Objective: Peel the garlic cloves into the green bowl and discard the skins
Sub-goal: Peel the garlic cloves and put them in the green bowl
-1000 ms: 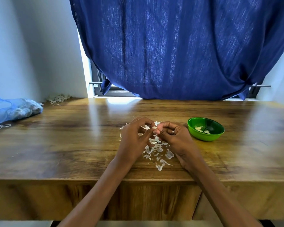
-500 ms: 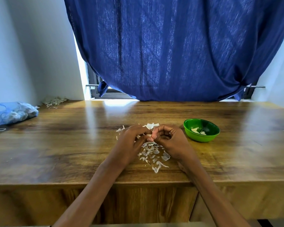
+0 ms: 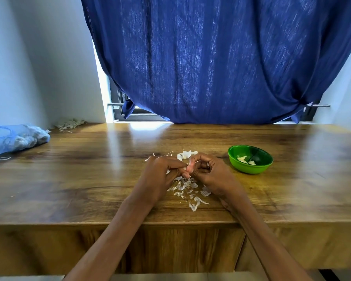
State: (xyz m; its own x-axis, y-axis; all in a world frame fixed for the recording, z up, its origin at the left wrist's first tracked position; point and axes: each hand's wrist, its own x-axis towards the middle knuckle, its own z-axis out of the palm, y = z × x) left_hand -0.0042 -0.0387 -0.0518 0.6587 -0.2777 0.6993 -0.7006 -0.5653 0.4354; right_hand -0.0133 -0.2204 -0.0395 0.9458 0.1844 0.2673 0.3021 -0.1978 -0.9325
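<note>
My left hand [image 3: 160, 175] and my right hand [image 3: 210, 175] meet fingertip to fingertip over the middle of the wooden table [image 3: 89, 179]. Both pinch one small garlic clove [image 3: 187, 166], which is mostly hidden by the fingers. Below and between the hands lies a scatter of white garlic skins [image 3: 187, 191]. A few unpeeled garlic pieces [image 3: 185, 154] sit just beyond the hands. The green bowl [image 3: 250, 162] stands to the right of my right hand, with two or three peeled cloves [image 3: 243, 159] inside.
A blue mesh bag of garlic [image 3: 14, 138] lies at the table's far left. A small heap of skins [image 3: 69, 124] sits in the back left corner by the wall. A dark blue curtain [image 3: 221, 61] hangs behind the table.
The hands have stayed together on the clove, with small finger shifts. The view has tilted slightly, so hands and bowl sit a little lower in frame.
</note>
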